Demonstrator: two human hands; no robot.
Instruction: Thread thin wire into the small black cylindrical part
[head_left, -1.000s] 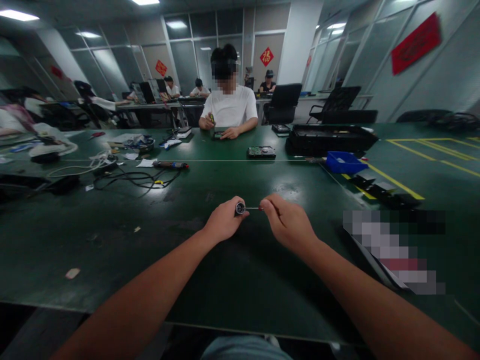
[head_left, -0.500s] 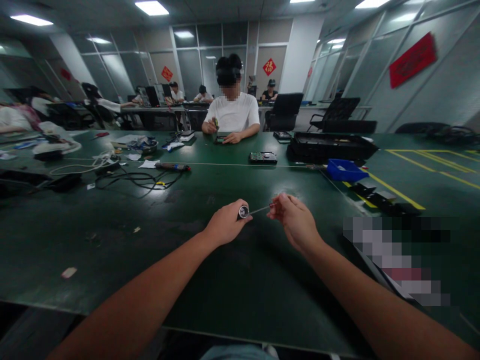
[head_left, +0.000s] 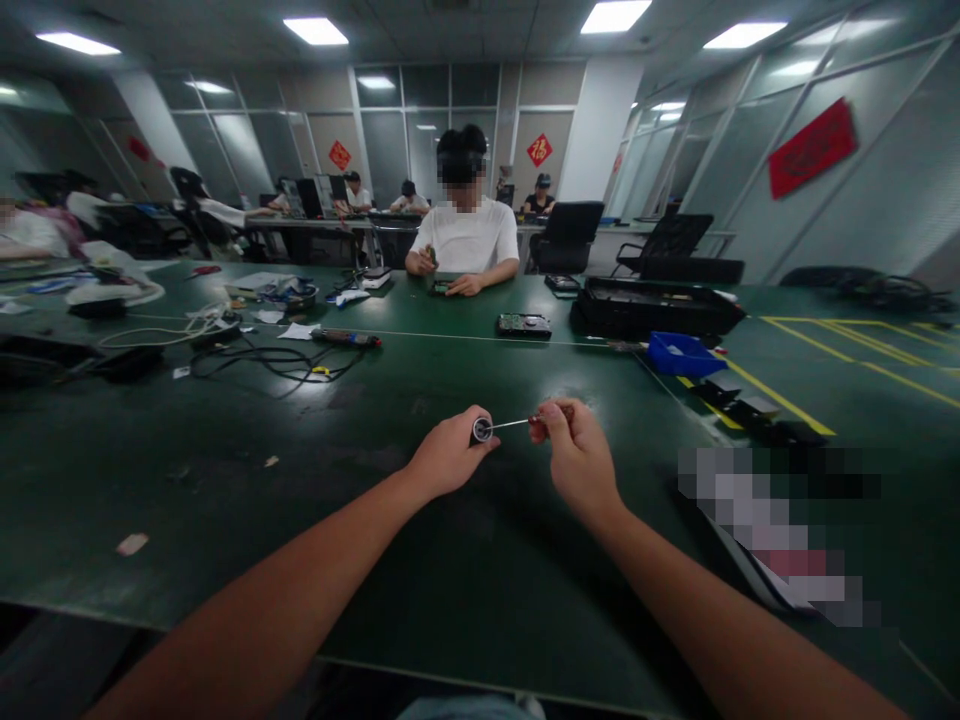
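My left hand (head_left: 451,454) is closed around a dark cylinder (head_left: 481,430), whose silver-rimmed round end faces me and to the right. Most of the cylinder is hidden by my fingers. A slim metal-shafted screwdriver (head_left: 511,423) is pinched in my right hand (head_left: 579,448), its reddish grip mostly covered. The shaft runs left, and its tip meets the rimmed end of the cylinder; whether it enters the opening I cannot tell. Both hands are above the green tabletop (head_left: 450,560).
Beyond my hands lies a hard drive (head_left: 523,325). A black case (head_left: 656,307) and blue bin (head_left: 684,354) stand to the right. Cables (head_left: 277,365) and a pen-shaped tool (head_left: 346,337) lie left. Across the table a person (head_left: 466,235) works on a small device.
The view has tilted up slightly. My right hand has turned and shifted a little, showing the screwdriver shaft nearly level; the left hand keeps the cylinder almost in place.
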